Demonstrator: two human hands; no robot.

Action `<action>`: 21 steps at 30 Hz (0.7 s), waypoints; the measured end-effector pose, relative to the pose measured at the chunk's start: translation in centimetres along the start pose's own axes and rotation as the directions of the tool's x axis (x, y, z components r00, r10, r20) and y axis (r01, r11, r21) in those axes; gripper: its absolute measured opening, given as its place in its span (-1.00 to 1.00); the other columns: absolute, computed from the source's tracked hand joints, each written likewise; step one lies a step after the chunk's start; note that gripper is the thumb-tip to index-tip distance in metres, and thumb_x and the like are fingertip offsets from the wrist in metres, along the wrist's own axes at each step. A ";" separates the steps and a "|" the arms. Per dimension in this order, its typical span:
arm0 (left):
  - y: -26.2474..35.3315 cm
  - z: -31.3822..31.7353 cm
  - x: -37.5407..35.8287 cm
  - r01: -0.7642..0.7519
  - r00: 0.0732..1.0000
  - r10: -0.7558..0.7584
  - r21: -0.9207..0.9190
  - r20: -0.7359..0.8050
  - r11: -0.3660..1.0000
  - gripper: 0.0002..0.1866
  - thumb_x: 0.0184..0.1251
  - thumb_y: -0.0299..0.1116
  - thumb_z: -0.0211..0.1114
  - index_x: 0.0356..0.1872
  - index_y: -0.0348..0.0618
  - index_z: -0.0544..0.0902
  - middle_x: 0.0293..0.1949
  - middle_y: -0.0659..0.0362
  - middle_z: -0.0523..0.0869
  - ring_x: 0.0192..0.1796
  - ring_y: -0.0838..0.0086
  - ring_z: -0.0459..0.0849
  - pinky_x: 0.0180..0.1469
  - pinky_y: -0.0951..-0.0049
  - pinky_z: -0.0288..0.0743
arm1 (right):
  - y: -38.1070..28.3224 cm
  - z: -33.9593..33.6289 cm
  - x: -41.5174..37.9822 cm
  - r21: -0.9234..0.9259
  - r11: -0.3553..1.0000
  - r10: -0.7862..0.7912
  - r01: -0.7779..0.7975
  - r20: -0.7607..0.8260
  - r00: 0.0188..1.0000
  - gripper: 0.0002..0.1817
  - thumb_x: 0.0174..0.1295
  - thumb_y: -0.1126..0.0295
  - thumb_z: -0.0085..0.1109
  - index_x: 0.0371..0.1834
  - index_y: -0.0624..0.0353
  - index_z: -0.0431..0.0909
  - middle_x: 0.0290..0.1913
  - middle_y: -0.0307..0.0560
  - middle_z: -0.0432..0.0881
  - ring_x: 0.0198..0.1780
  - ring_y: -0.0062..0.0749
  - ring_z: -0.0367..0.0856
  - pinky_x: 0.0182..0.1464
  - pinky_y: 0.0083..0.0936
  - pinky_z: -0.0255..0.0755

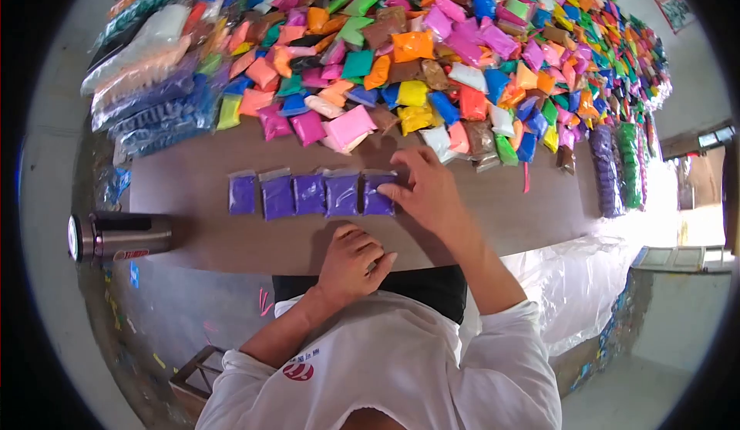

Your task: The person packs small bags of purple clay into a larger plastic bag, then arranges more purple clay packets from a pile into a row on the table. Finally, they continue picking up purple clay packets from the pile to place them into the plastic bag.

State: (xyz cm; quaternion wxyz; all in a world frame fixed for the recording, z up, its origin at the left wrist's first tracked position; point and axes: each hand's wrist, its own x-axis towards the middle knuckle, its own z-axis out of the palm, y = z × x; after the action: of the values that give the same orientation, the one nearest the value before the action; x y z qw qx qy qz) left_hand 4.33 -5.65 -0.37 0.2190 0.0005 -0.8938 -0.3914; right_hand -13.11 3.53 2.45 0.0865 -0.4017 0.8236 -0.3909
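Centrally, five purple packets lie in a row on the counter. Right hand presses flat on the end packet, grip open. Left hand rests loosely curled, empty, near the edge. Coloured packets heap behind; a flask lies apart.

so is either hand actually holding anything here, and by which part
Nothing is gripped. The right hand presses flat on the right end of the last purple packet; the left hand rests curled and empty at the table edge.
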 end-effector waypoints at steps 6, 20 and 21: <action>0.2 0.8 -0.1 -0.022 1.000 0.022 0.066 -0.001 0.998 -0.81 0.11 -0.42 0.44 -0.56 -0.12 0.57 -0.45 0.19 0.64 -0.30 0.23 0.60 0.03 0.20 0.40 | 2.4 0.5 -2.5 0.020 0.987 -0.155 0.161 -0.173 0.973 -0.85 0.14 0.41 0.42 -0.28 0.16 0.65 -0.27 -0.02 0.66 -0.24 -0.16 0.69 -0.17 -0.32 0.58; 0.7 1.6 0.0 0.002 1.000 0.000 0.209 -0.009 0.978 -0.81 0.06 -0.48 0.40 -0.59 -0.12 0.53 -0.47 0.17 0.62 -0.25 0.19 0.57 0.03 0.20 0.38 | 27.8 -25.8 -1.7 -0.347 0.803 -0.001 -0.484 -0.814 0.581 -0.65 0.13 0.28 0.34 -0.05 0.22 0.65 -0.11 0.18 0.70 -0.04 0.13 0.64 0.02 -0.08 0.51; 0.8 1.6 0.1 0.000 1.000 0.004 0.215 -0.015 0.977 -0.81 0.05 -0.49 0.40 -0.59 -0.12 0.53 -0.47 0.17 0.62 -0.26 0.19 0.57 0.03 0.19 0.38 | 29.4 -26.6 -1.2 -0.399 0.778 -0.047 -0.486 -0.808 0.587 -0.62 0.13 0.24 0.35 -0.04 0.21 0.65 -0.10 0.19 0.71 -0.02 0.15 0.64 0.03 -0.07 0.51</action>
State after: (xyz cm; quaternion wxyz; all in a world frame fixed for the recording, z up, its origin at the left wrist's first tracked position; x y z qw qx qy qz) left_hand 3.77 -3.96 -0.75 0.2247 0.0262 -0.9292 -0.2923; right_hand -41.87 30.62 -0.65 -0.3578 -0.0846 0.8990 -0.2380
